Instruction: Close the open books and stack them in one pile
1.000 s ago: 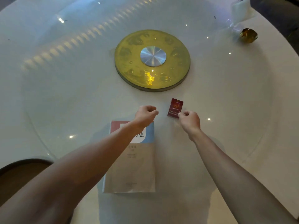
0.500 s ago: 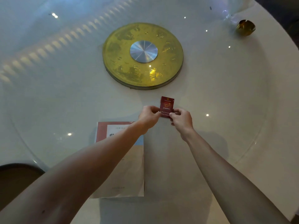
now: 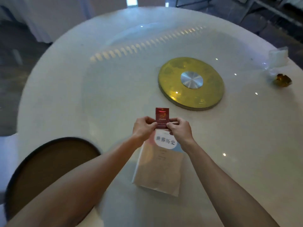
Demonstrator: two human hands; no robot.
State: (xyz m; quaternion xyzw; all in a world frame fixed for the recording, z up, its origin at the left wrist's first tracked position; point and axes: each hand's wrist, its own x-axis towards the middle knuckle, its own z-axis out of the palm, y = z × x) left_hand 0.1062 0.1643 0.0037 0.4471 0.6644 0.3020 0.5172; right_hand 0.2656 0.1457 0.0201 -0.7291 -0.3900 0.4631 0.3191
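A small dark red booklet (image 3: 162, 115) is held upright above the table, pinched at its lower edge by both hands. My left hand (image 3: 143, 128) grips its lower left side and my right hand (image 3: 180, 129) grips its lower right side. Just below the hands a closed textbook (image 3: 159, 167) with a pale beige cover and a white title band lies flat on the white round table (image 3: 65, 89). The red booklet's bottom edge sits over the textbook's far end; whether they touch I cannot tell.
A gold turntable disc (image 3: 191, 83) with a silver hub sits at the table's centre, right of the hands. A small amber object (image 3: 282, 80) and clear plastic wrap (image 3: 277, 59) lie at the far right edge. A brown chair seat (image 3: 47, 167) is at the near left.
The right hand picked the red booklet off the table, the left hand joined it, and both now hold it over the textbook's far end. The camera view swung left.
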